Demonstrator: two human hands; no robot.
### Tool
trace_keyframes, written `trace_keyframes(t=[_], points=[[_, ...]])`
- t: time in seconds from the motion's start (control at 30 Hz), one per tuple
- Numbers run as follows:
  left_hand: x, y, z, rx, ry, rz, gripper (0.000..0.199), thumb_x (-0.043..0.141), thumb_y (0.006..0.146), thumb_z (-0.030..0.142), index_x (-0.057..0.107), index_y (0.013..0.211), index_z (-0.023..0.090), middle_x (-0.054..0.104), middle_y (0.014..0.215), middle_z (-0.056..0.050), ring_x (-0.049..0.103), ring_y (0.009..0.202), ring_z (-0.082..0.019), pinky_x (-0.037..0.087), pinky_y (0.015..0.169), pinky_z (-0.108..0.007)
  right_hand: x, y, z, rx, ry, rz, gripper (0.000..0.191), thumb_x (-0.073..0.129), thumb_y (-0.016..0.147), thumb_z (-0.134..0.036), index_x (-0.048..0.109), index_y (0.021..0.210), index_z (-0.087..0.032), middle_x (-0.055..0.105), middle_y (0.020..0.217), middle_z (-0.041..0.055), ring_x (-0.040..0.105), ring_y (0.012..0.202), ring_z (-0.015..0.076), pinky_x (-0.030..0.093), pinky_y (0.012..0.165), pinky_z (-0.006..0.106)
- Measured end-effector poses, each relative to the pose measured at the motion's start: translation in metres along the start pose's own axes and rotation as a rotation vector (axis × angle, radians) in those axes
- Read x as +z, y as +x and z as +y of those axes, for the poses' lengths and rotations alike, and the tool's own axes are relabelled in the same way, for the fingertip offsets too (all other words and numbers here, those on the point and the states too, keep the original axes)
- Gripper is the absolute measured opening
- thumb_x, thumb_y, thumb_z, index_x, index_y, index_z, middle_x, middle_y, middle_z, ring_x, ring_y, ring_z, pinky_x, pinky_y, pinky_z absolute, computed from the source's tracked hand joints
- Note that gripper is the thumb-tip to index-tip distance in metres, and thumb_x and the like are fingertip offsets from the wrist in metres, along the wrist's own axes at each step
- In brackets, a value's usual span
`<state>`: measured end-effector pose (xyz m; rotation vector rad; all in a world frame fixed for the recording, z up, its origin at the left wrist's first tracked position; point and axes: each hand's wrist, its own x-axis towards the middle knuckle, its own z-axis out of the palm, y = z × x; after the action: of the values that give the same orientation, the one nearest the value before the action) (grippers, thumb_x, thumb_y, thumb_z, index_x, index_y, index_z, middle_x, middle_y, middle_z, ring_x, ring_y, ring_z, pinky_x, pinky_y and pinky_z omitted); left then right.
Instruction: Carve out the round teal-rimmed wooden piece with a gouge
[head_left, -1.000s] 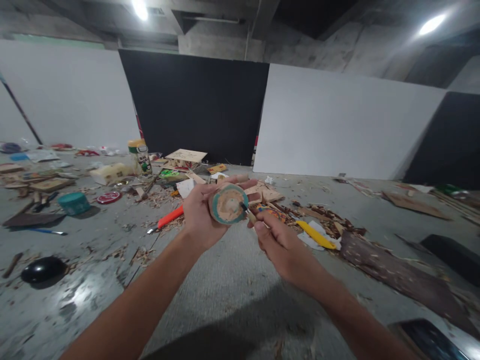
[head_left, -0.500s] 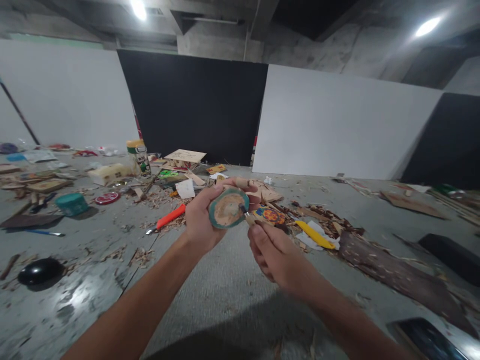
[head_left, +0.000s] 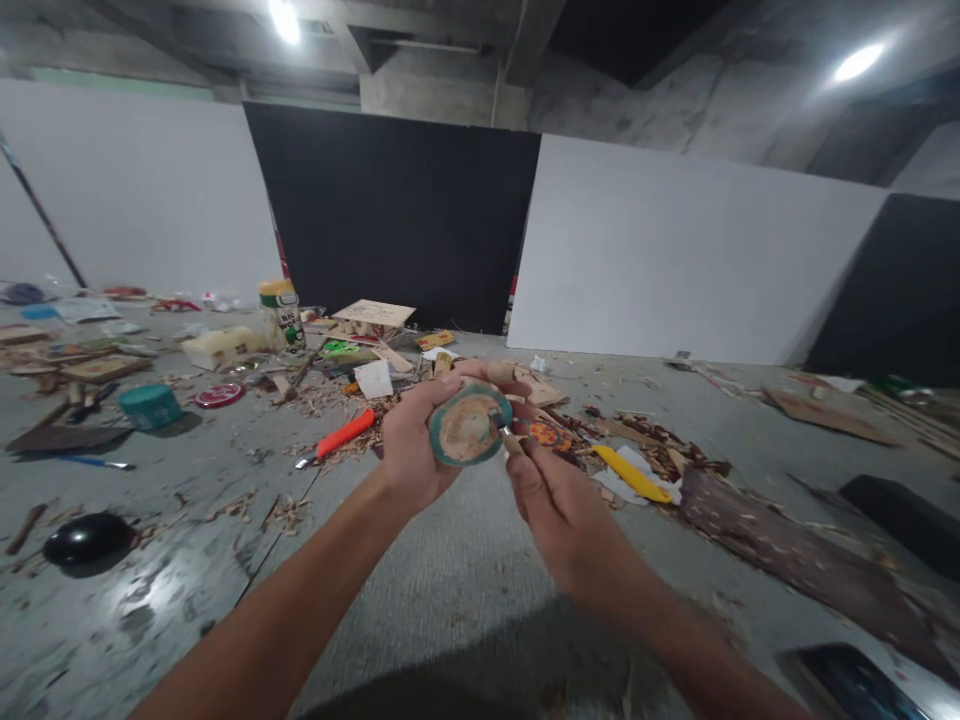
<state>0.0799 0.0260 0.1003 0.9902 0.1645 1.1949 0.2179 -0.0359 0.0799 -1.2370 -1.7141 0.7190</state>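
An oval wooden piece (head_left: 463, 428) with a green rim and a bare, rough middle is held up in my left hand (head_left: 411, 440), whose fingers wrap round its far side. My right hand (head_left: 551, 500) grips a small carving tool (head_left: 511, 438) by its wooden handle. The tool's dark metal tip touches the right part of the piece's face. Beyond my right fingers lies a colourful patterned piece (head_left: 550, 433) on the floor, partly hidden.
An orange-red cutter (head_left: 345, 436) lies left of my hands, a yellow cutter (head_left: 631, 473) right. Farther out are a teal container (head_left: 150, 406), a black rounded object (head_left: 88, 540), a bottle (head_left: 283, 318), a bark-like slab (head_left: 795, 550), a phone (head_left: 855, 680) and scattered shavings.
Both hands, the wooden piece and the tool have shifted slightly right and down in view. The tool's tip now sits a little farther in from the piece's right edge.
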Motion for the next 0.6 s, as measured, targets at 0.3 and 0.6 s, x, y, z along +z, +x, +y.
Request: trace_keyframes(t=[0.3, 0.6], points=[[-0.003, 0.0, 0.004, -0.009, 0.005, -0.07, 0.034, 0.05, 0.079, 0.033, 0.072, 0.093, 0.011, 0.073, 0.096, -0.015, 0.071, 0.089, -0.03, 0.055, 0.081, -0.042, -0.01, 0.001, -0.004, 0.219, 0.28, -0.245, 0.038, 0.035, 0.097, -0.056, 0.038, 0.075, -0.025, 0.03, 0.056, -0.0098, 0.021, 0.041, 0.0083, 0.021, 0.036, 0.021], [-0.001, 0.001, 0.017, 0.056, 0.004, 0.021, 0.029, 0.047, 0.077, 0.032, 0.068, 0.083, 0.013, 0.072, 0.095, -0.016, 0.069, 0.099, -0.034, 0.057, 0.085, -0.049, -0.008, -0.001, -0.002, -0.018, -0.142, -0.112, 0.039, 0.034, 0.101, -0.046, 0.041, 0.07, -0.024, 0.043, 0.058, -0.0033, 0.041, 0.052, 0.0132, 0.03, 0.048, 0.027]])
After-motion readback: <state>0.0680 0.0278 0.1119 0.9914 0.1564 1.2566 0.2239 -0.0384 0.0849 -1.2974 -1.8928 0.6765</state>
